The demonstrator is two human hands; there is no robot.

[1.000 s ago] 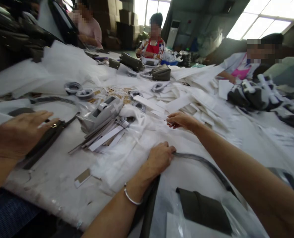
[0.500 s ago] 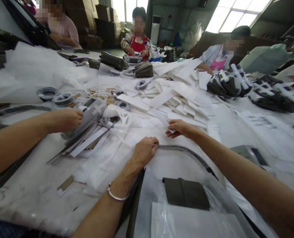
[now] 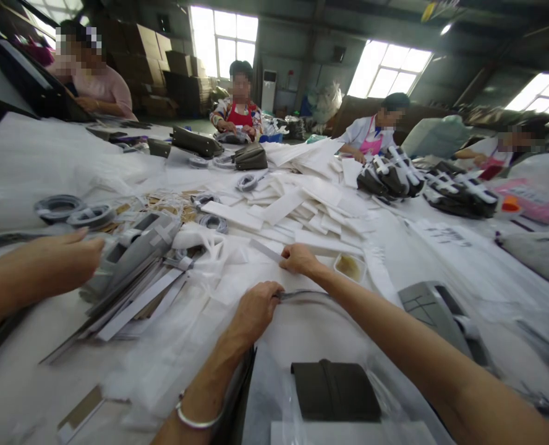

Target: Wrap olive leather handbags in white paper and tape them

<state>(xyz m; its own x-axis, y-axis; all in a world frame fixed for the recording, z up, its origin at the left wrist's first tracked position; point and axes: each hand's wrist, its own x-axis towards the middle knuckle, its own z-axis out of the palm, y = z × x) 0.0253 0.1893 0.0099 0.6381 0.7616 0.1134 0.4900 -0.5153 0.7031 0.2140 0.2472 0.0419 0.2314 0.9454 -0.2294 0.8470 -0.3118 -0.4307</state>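
My left hand [image 3: 257, 307], with a bracelet at the wrist, pinches the grey wrapped strap [image 3: 305, 295] of a dark bag in front of me. Just beyond it my right hand [image 3: 298, 258] is closed on one end of a thin whitish strip [image 3: 266, 250], which points away to the left. Below both hands lies the bag, partly under clear plastic, with a dark olive flap piece [image 3: 334, 390] on top and a white sheet [image 3: 348, 432] at the bottom edge. My right forearm hides part of the strap.
A co-worker's hand [image 3: 77, 259] reaches in from the left beside grey bag parts [image 3: 140, 238] and a stack of flat strips [image 3: 140, 303]. White foam pieces [image 3: 293, 207] are heaped beyond. A small tray [image 3: 350, 267] sits near my right wrist. Several people work across the table.
My view has tilted up and shifted right. My right hand has moved away from me and to the left with the strip. My left hand keeps hold of the strap.
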